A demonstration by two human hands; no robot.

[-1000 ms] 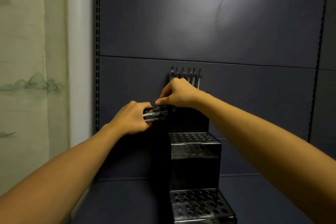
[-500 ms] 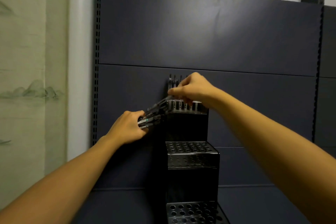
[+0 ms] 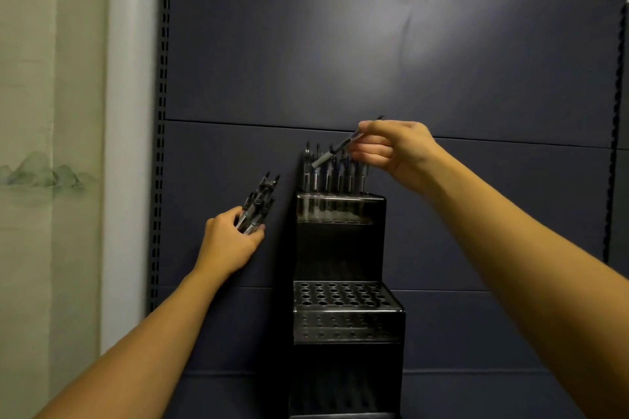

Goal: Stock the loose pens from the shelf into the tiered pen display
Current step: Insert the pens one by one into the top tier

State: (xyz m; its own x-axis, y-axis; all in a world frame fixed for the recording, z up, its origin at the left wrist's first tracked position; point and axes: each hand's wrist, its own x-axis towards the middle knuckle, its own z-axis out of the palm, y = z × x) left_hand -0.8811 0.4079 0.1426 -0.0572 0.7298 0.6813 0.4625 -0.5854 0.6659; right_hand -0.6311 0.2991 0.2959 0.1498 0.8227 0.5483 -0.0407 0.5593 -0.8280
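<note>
A black tiered pen display [image 3: 340, 248] stands against the dark shelf back panel. Its top tier holds a row of several upright pens [image 3: 335, 173]. The middle tier [image 3: 343, 297] shows rows of bare holes. My right hand [image 3: 394, 151] pinches a single pen [image 3: 335, 149] slanted down to the left, its tip just above the top-tier pens. My left hand [image 3: 231, 241] grips a bundle of pens [image 3: 258, 204] to the left of the display, their ends pointing up and right.
The dark blue back panel [image 3: 374, 61] fills the view behind the display. A slotted upright [image 3: 162, 112] runs down its left edge, with a pale wall and printed curtain [image 3: 44, 163] further left. A second upright [image 3: 616, 146] is at the far right.
My right hand drew one pen out of the bundle and lifted it up and right over the top tier. My left hand with the bundle dropped down and left, away from the display.
</note>
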